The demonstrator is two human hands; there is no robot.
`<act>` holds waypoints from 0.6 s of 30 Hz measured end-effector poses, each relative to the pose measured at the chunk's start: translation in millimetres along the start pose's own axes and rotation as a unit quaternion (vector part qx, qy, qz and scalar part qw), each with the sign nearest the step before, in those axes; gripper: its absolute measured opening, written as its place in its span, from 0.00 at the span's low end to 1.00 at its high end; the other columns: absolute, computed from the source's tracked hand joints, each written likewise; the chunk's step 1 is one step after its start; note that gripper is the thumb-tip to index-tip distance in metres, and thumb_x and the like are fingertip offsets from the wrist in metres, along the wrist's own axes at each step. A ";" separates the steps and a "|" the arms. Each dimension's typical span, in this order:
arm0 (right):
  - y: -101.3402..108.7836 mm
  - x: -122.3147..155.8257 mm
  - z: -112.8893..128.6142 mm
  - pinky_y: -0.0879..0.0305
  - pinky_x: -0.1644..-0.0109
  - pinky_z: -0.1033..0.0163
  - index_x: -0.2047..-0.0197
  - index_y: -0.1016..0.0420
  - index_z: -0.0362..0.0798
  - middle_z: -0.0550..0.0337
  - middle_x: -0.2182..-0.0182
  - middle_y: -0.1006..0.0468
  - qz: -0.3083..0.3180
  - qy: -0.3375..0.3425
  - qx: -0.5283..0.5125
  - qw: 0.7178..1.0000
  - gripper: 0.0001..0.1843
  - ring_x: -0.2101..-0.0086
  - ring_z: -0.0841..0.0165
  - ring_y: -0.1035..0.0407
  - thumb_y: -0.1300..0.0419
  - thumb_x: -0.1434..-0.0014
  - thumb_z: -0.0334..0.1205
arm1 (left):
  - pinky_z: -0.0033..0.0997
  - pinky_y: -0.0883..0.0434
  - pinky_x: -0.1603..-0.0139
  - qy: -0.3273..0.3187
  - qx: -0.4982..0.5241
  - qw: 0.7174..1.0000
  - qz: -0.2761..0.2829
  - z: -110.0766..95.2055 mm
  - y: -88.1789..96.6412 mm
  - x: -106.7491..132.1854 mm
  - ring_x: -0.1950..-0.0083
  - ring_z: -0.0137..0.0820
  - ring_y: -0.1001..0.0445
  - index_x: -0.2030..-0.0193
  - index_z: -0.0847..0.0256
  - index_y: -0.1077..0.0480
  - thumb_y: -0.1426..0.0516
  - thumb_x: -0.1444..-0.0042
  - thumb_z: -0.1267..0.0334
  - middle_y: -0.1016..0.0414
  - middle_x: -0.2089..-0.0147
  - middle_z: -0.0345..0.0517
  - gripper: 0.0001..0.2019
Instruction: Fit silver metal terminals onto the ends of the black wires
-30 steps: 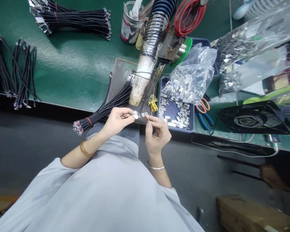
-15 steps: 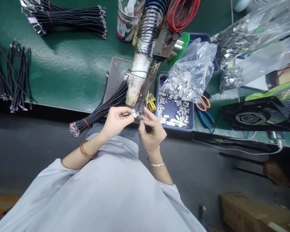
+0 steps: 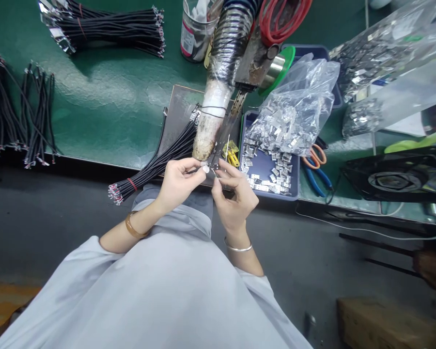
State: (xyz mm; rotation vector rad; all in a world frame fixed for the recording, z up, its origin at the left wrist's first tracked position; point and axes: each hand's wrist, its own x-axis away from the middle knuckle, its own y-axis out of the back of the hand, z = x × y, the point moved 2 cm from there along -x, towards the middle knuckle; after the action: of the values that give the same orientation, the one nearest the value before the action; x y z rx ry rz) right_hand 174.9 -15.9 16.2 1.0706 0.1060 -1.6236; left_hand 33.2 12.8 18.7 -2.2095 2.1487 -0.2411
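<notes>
My left hand (image 3: 178, 186) is closed in a pinch on a short black cable (image 3: 192, 170), its fingertips wearing white covers (image 3: 205, 169). A small metal connector at the cable's end is partly hidden by the fingers. Across from it, my right hand (image 3: 236, 201) pinches a thin silvery solder wire (image 3: 214, 172), whose tip points toward the cable end. Just above both hands comes down the soldering tool's dark metal arm (image 3: 221, 140). Left of it lies a tied bundle of black cables (image 3: 156, 165) on a grey board (image 3: 176, 104).
A blue tray (image 3: 294, 186) holds loose metal connector shells and a clear bag (image 3: 294, 106) of more. A wrapped hose (image 3: 212, 104) hangs over the board. Yellow clip (image 3: 232, 156), pliers (image 3: 318, 179) and a black fan (image 3: 396, 177) are to the right; cable bundles (image 3: 112, 29) lie left.
The whole view has shifted slightly, so things on the bench appear further right. Both hands keep their pinches, with the fingertips still close together below the hose.
</notes>
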 end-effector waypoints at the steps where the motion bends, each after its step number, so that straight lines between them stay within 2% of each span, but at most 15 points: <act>1: 0.7 -0.7 1.4 0.15 0.56 0.57 0.61 0.27 0.51 0.53 0.50 0.15 0.002 0.002 0.003 1.000 0.07 0.58 0.63 0.16 0.39 0.36 0.28 | 0.21 0.30 0.72 0.000 0.001 1.000 -0.001 -0.3 0.2 0.1 0.72 0.25 0.28 0.75 0.64 0.21 0.36 0.53 0.61 0.21 0.73 0.42 0.08; 12: 4.7 -1.4 2.8 0.16 0.56 0.59 0.64 0.29 0.51 0.54 0.53 0.14 0.025 0.002 0.023 0.999 0.08 0.60 0.65 0.16 0.37 0.37 0.28 | 0.19 0.37 0.77 0.034 -0.004 0.999 0.006 -0.9 1.1 -0.5 0.76 0.21 0.36 0.75 0.66 0.21 0.37 0.57 0.64 0.28 0.79 0.38 0.07; 18: 5.9 -5.3 5.6 0.16 0.53 0.57 0.62 0.25 0.51 0.55 0.53 0.14 0.019 -0.013 0.025 0.999 0.07 0.58 0.64 0.16 0.35 0.38 0.29 | 0.19 0.36 0.77 0.011 -0.006 1.000 -0.008 -5.9 -1.0 1.7 0.76 0.22 0.35 0.75 0.65 0.21 0.38 0.55 0.63 0.26 0.78 0.39 0.07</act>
State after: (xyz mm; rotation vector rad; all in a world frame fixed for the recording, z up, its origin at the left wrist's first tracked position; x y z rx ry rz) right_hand 176.2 -17.3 25.7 1.0831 0.0286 -1.6114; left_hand 33.3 11.6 24.8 -2.2432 2.1494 -0.2559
